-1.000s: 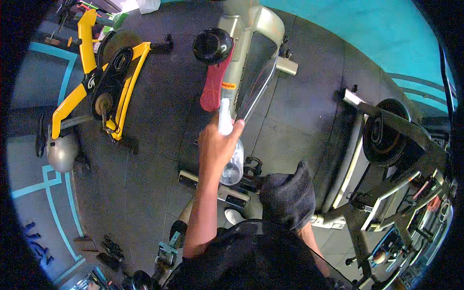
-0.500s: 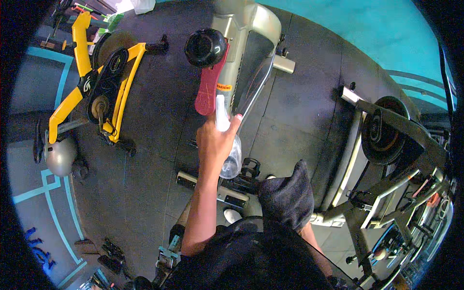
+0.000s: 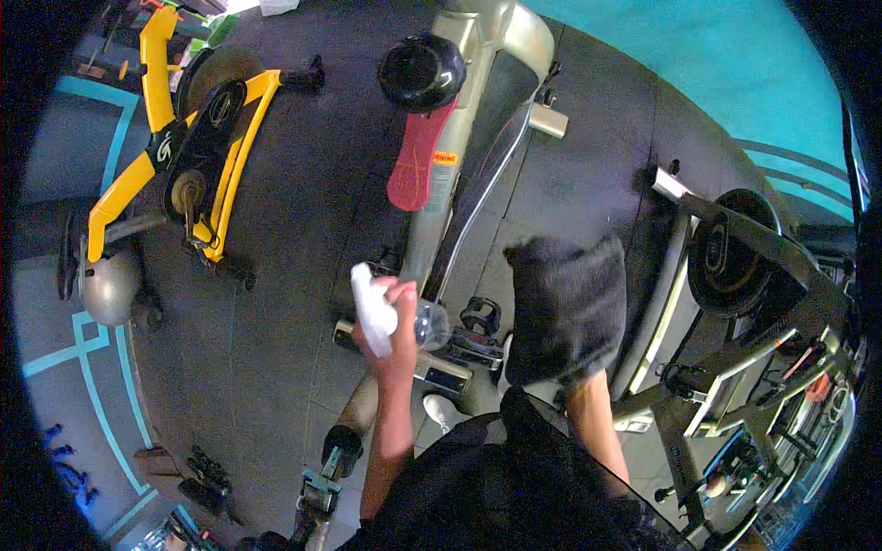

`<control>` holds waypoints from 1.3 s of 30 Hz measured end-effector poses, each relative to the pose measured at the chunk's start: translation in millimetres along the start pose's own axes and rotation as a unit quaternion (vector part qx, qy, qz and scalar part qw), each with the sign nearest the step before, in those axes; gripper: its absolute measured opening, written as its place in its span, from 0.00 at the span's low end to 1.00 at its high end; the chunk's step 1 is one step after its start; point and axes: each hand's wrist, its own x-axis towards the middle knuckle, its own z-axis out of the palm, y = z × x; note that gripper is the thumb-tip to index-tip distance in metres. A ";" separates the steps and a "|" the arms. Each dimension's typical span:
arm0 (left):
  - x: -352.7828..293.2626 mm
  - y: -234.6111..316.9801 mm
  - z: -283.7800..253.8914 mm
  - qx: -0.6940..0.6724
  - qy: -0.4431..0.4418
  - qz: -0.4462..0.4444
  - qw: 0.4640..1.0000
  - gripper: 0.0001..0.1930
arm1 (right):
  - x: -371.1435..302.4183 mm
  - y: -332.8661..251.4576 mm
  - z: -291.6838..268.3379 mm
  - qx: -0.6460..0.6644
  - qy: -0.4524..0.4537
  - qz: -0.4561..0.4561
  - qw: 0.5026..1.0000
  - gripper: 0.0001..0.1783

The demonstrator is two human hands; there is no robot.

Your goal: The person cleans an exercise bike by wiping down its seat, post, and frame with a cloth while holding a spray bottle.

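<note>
1. left hand (image 3: 397,323) is closed around a clear plastic spray bottle with a white trigger head (image 3: 378,308), held up over the grey exercise bike frame (image 3: 459,138).
2. right hand (image 3: 570,367) is hidden under a dark grey soft cloth (image 3: 565,308); can't tell how its grip sits.
3. bottle looks light and stiff, maybe slick; best taken at the neck. cloth is limp, bunches anywhere.
4. room: dark rubber mat floor (image 3: 294,230), yellow exercise bike (image 3: 184,147) to the left, teal wall (image 3: 735,64).

Right hand wholly hidden under the dark cloth (image 3: 565,308); spray bottle (image 3: 390,312) body partly behind fingers.
</note>
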 end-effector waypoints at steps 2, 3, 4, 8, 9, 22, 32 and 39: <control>-13.6 -9.6 -20.1 0.029 0.033 0.031 0.999 0.15 | 22.3 -1.8 20.8 0.001 -0.012 -0.034 0.999 0.22; -20.8 -10.2 -26.5 0.003 0.053 0.021 0.998 0.16 | 34.4 -0.1 31.8 -0.001 -0.017 -0.057 0.998 0.22; -27.2 -8.0 -22.4 -0.034 0.060 0.010 0.998 0.16 | 45.3 -10.6 37.5 -0.005 -0.015 -0.100 0.995 0.22; -45.1 -37.2 -52.7 -0.029 0.111 0.007 0.993 0.33 | 85.6 8.4 72.3 -0.022 -0.055 -0.235 0.970 0.22; -47.9 -44.9 -61.0 -0.031 0.119 0.002 0.992 0.33 | 93.3 18.4 80.6 -0.029 -0.067 -0.267 0.961 0.22; -70.8 -111.2 -102.9 -0.021 0.077 0.045 0.996 0.19 | 112.3 38.8 177.1 -0.652 -0.100 -0.576 0.483 0.43; -65.2 -113.1 -112.5 0.036 -0.002 0.107 0.994 0.24 | 78.4 99.4 137.0 -0.764 -0.252 -0.442 0.397 0.37; -65.7 -100.9 -93.4 -0.003 0.112 0.072 0.991 0.22 | 61.3 102.4 123.6 -0.778 -0.343 -0.387 0.357 0.34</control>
